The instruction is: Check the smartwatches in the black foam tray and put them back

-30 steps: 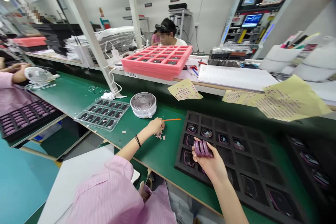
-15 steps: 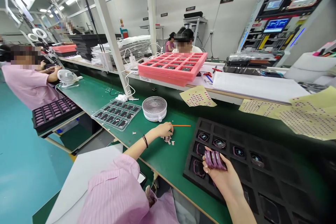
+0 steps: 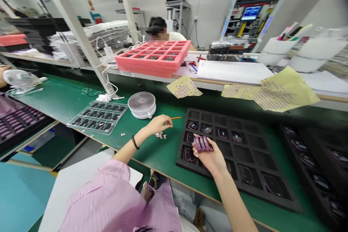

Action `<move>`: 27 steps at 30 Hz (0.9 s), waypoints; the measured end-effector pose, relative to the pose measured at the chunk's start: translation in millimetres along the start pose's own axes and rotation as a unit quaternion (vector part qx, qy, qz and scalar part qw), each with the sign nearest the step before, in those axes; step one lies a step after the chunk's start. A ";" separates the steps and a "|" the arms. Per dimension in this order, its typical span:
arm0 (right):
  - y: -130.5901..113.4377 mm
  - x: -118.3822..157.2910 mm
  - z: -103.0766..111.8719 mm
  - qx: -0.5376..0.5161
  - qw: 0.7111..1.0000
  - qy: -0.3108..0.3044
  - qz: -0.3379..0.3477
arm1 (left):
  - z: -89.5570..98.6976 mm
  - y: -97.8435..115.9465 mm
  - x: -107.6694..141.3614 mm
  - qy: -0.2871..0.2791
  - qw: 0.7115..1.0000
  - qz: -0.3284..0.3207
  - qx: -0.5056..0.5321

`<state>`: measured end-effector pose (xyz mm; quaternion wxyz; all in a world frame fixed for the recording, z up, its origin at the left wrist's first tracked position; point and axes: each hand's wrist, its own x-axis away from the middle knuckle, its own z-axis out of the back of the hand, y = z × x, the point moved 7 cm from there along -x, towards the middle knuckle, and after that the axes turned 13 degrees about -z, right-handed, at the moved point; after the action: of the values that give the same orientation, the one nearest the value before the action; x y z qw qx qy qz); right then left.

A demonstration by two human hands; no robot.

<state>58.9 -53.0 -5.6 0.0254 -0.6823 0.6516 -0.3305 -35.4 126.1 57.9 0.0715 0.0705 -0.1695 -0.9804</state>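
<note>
My left hand [image 3: 160,124] is over the green bench, fingers pinched on a thin orange stick [image 3: 176,117]; the stick's other end is hidden behind the fingers. Small pale paper-like pieces [image 3: 161,136] lie just below that hand. Several purple watch cases [image 3: 202,144], stacked side by side, are gripped in my right hand [image 3: 213,157]. That hand hovers over the near left part of a black foam tray [image 3: 251,156], whose pockets hold several dark-faced watch cases [image 3: 223,133]. Which pockets lie under my right hand is partly hidden.
A white fan [image 3: 141,105] and a clear tray of black parts [image 3: 99,116] stand to the left. More black trays [image 3: 304,152] are at the right. On the shelf sit a pink foam tray [image 3: 152,67] and papers [image 3: 233,72]; yellow dotted sheets [image 3: 185,87] hang over its edge. A co-worker sits behind.
The view has turned to the right. My left hand has moved from the pale pieces onto the orange stick and pinched it. My right hand still holds the purple cases over the black tray.
</note>
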 end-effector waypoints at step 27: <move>5.0 38.1 -49.9 0.007 0.992 -0.108 -0.067 | 42.6 141.3 6.7 0.049 0.906 -0.377 0.188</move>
<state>27.8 -68.4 47.0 0.0781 -0.7557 0.5959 -0.2602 -32.4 7.0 145.3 -0.3095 0.1896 -0.3081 -0.8794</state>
